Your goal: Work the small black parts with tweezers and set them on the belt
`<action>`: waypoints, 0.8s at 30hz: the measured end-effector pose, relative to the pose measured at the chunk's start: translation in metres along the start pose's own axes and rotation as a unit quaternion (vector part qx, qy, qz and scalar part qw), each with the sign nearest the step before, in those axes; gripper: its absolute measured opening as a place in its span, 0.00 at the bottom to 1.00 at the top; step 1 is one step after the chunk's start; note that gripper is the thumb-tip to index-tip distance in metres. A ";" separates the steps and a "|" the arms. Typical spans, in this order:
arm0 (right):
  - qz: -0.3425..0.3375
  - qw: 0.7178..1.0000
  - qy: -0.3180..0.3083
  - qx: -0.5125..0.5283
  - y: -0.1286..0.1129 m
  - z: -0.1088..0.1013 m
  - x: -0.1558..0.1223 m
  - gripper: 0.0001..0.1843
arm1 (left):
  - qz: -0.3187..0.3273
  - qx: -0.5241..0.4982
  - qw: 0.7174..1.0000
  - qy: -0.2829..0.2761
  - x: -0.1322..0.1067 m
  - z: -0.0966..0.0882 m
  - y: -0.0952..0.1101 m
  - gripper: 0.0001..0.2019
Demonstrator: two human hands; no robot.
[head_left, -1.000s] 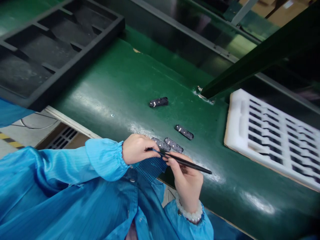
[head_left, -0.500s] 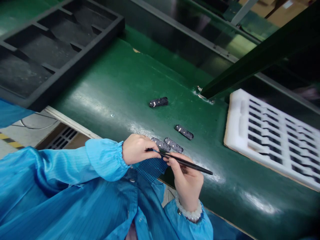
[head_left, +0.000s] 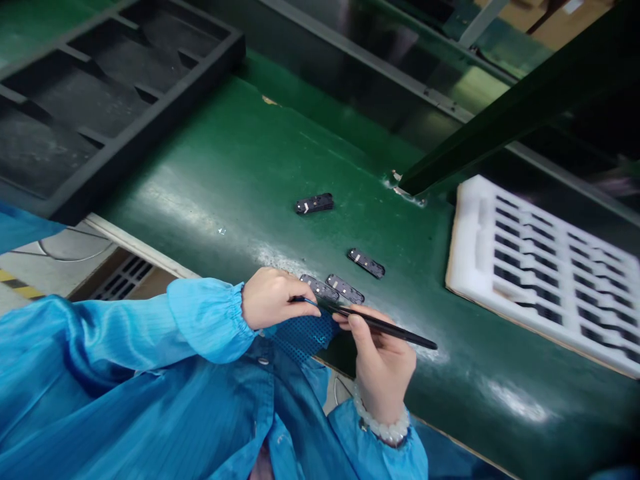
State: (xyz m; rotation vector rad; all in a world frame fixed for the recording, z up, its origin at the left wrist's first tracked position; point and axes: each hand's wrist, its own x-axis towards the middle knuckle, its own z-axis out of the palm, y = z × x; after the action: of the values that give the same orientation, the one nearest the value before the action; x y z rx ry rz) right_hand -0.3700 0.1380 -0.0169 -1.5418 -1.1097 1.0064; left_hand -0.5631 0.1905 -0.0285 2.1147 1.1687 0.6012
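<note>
Over the green belt [head_left: 240, 173], your left hand [head_left: 270, 298] pinches a blue mesh sheet [head_left: 303, 335]. Your right hand [head_left: 385, 367] is closed on black tweezers [head_left: 385, 327], tips at that pinch. Two black parts [head_left: 345, 289] lie just beyond the tips, roughly parallel to the tweezers, the left one closest to your left hand.

Slim black tweezers [head_left: 385, 328], nearly level, tips against a blue perforated sheet [head_left: 305, 335] beside the green belt [head_left: 240, 173]

R hand [head_left: 383, 373] w/ black tool [head_left: 390, 328] slid slightly right.
</note>
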 end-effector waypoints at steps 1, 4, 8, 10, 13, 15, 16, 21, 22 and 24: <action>0.007 1.000 0.025 0.008 0.001 -0.003 0.002 0.10 | 0.003 -0.007 1.000 -0.003 0.000 0.000 0.000 0.10; 0.026 0.995 0.095 0.022 0.004 -0.016 0.012 0.12 | 0.034 -0.032 0.999 -0.012 0.001 -0.001 0.000 0.11; 0.056 0.992 0.115 0.008 0.008 -0.030 0.024 0.17 | 0.078 -0.031 0.996 -0.023 0.001 -0.002 0.001 0.14; 0.069 0.991 0.111 0.005 0.009 -0.033 0.027 0.18 | 0.086 -0.022 0.996 -0.028 0.001 -0.003 0.002 0.15; 0.085 0.990 0.109 0.003 0.009 -0.032 0.029 0.18 | 0.089 -0.002 0.996 -0.030 0.000 -0.003 0.001 0.16; 0.097 0.990 0.107 0.004 0.008 -0.030 0.031 0.18 | 0.091 0.009 0.995 -0.031 0.000 -0.003 0.001 0.15; 0.102 0.989 0.106 0.006 0.008 -0.030 0.031 0.18 | 0.093 0.012 0.995 -0.031 0.000 -0.002 0.001 0.15; 0.116 0.989 0.093 -0.002 0.006 -0.029 0.036 0.19 | 0.084 0.017 0.996 -0.034 0.000 -0.002 0.001 0.15; 0.118 0.989 0.092 -0.006 0.006 -0.029 0.036 0.19 | 0.081 0.018 0.996 -0.037 0.000 -0.002 0.001 0.15; 0.120 0.989 0.090 -0.012 0.006 -0.029 0.037 0.19 | 0.077 0.019 0.996 -0.042 0.000 -0.002 0.000 0.15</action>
State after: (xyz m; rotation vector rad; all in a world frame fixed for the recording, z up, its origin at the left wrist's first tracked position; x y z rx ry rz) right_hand -0.3320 0.1666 -0.0198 -1.7784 -0.8273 0.9921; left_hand -0.5642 0.1914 -0.0268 2.2551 0.9845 0.5572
